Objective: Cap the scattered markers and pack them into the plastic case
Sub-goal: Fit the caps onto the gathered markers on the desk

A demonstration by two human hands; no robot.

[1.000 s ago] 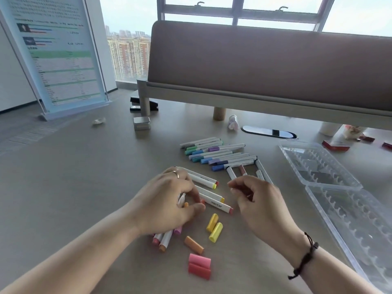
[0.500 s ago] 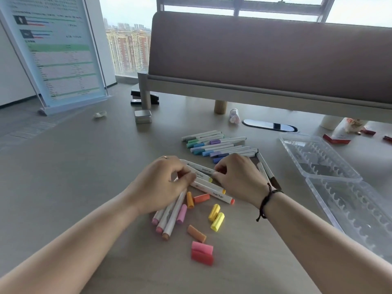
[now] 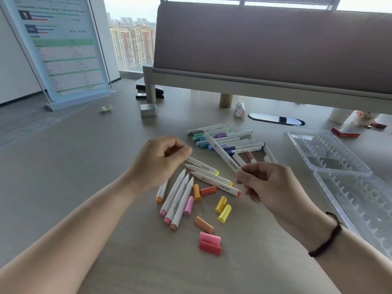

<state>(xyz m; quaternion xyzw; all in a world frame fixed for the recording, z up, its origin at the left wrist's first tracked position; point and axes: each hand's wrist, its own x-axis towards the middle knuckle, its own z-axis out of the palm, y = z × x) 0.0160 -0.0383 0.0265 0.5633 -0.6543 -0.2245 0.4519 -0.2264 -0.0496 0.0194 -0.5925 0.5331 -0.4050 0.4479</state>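
My right hand [image 3: 269, 185] pinches a white marker [image 3: 222, 154] by its lower end, and the barrel points up and to the left above the table. My left hand [image 3: 161, 162] hovers with its fingers curled round a small orange-brown cap [image 3: 171, 151], mostly hidden. Under my hands several uncapped markers [image 3: 178, 200] lie beside loose caps: orange [image 3: 203, 224], pink [image 3: 210, 238], red [image 3: 210, 248] and yellow [image 3: 224, 213]. A row of capped markers [image 3: 224, 139] lies further back. The clear plastic case [image 3: 343, 172] lies open on the right with no markers in it.
A raised padded shelf [image 3: 265, 49] spans the back of the table. Near it are a stapler [image 3: 149, 93], a metal tin [image 3: 148, 110], a small bottle [image 3: 240, 109] and a cable port [image 3: 275, 119]. A sign stand [image 3: 63, 49] is at the far left, a red box [image 3: 345, 132] beyond the case.
Both hands have lifted off the pile. My right hand has come up holding a white marker, and my left hand has risen with a small cap in its fingers.
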